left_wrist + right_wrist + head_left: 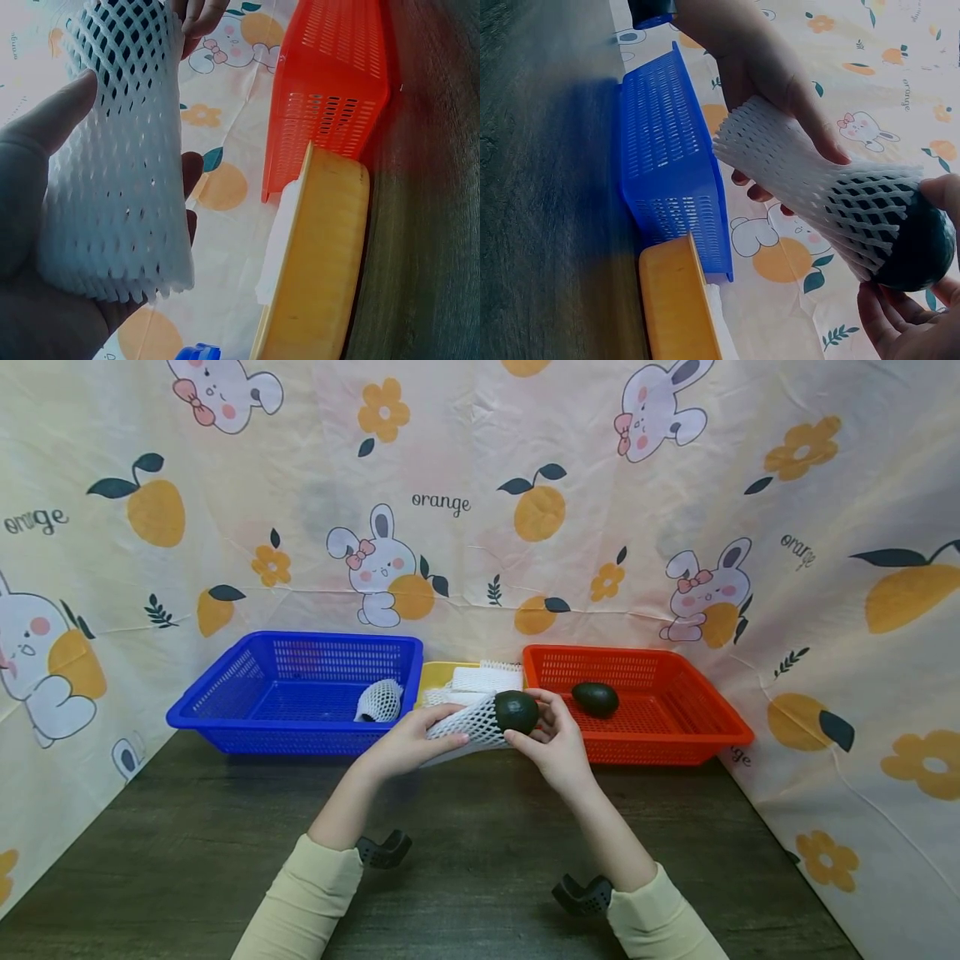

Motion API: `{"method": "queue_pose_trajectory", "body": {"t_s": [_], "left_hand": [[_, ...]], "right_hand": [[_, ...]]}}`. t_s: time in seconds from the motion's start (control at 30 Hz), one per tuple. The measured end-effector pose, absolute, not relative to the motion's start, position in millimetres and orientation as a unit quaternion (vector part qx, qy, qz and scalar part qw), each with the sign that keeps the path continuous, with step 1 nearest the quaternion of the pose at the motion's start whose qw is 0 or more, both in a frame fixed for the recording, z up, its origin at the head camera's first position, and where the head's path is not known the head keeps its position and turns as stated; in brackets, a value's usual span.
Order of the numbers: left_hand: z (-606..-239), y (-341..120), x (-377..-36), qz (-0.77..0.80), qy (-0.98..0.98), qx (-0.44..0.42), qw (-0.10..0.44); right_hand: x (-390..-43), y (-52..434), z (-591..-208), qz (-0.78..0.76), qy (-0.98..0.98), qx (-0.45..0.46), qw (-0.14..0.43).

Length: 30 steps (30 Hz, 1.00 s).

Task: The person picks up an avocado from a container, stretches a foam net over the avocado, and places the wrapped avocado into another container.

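Observation:
Between the two hands, a dark green avocado sits partly inside a white foam net sleeve, its bare end sticking out toward the right. My left hand grips the sleeve, thumb on the near side and fingers behind. With thumb and fingertips, my right hand holds the bare end of the avocado. In the right wrist view, the net is stretched over part of the fruit, while its other end hangs loose past the left hand.
A blue basket at the left holds a net-wrapped item. Behind the hands, a yellow bin contains white foam sleeves. Another avocado lies in the red basket at the right. A printed cloth hangs behind.

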State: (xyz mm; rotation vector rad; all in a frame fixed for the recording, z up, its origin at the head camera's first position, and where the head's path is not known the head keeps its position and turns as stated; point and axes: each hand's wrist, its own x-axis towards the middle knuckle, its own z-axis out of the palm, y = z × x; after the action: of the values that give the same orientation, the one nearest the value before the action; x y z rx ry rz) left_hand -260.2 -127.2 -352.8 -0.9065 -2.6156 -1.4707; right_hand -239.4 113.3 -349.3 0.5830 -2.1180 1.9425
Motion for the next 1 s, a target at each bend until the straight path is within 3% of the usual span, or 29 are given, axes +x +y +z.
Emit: {"method": "queue_pose_trajectory", "body": {"t_s": [0.6,1.0], "left_hand": [[-351.8,-128.5,-262.7,-0.494,-0.823,-0.280,0.023],[-351.3,-127.1,-261.6,-0.528,-0.798,-0.291,0.012]], "right_hand": [[-240.8,114.0,-350.7,0.672,-0.695,0.236,0.094],[-241.5,118.0,-350.9,0.654,-0.706,0.244,0.118]]}}
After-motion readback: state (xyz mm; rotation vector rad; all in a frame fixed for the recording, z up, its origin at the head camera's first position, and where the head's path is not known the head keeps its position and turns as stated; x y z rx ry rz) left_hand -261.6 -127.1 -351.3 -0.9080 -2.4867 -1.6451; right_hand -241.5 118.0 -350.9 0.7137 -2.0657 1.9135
